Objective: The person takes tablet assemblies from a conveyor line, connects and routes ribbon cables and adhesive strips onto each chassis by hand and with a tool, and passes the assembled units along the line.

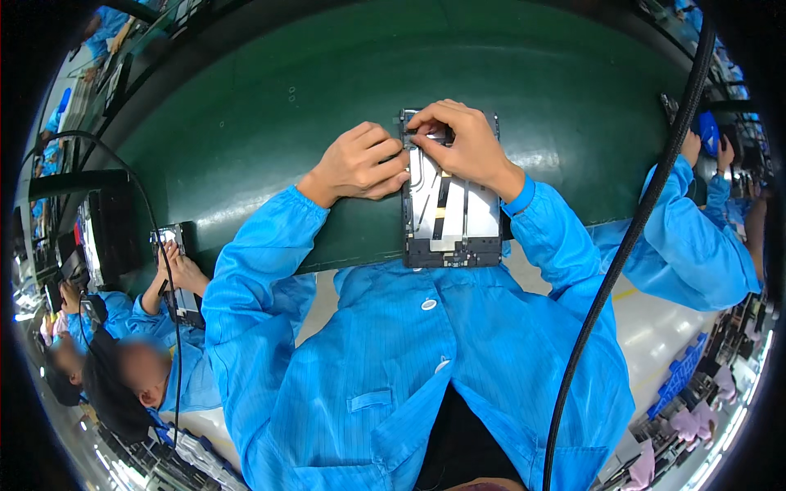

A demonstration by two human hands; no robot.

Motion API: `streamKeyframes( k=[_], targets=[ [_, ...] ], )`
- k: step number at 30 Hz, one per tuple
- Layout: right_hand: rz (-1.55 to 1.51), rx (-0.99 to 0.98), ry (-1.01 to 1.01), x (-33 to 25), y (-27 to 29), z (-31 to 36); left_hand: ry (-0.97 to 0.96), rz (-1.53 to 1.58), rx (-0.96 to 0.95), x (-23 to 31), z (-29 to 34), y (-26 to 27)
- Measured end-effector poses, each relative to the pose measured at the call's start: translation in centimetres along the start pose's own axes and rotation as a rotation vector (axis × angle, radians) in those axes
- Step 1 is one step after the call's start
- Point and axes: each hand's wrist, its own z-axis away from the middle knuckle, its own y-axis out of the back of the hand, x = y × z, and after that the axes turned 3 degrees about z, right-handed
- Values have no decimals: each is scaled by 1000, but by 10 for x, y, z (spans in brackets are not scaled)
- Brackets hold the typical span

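Note:
An opened tablet point(471, 209) lies near the front edge of the green table, its silver inside, black frame and dark strips facing up. My left hand point(366, 161) is closed, with curled fingertips at the tablet's upper left edge. Reaching over the upper part of the tablet, my right hand point(463, 146) has thumb and index finger bent together in a pinch near the same edge. Whatever either hand's fingertips hold is too small or hidden to make out. A blue band point(521, 196) circles my right wrist.
The green table point(327, 82) spreads ahead and to both sides. A thick black cable point(630, 237) crosses the view at the right, and a thinner one point(155, 221) hangs at the left. Co-workers in blue sit on both sides; one person's hands point(184, 270) hold a device at the left.

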Motion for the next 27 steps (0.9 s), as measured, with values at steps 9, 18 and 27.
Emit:
streamKeyframes(
  k=[9,18,27],
  targets=[
    [-24,12,-93,2,-5,-1,159,-27,13,14,8,-6],
    [-54,-1,-130,9,-9,1,296,39,28,24,12,-12],
    [-97,1,-129,21,-15,4,339,40,-61,24,17,-18]
  ],
)
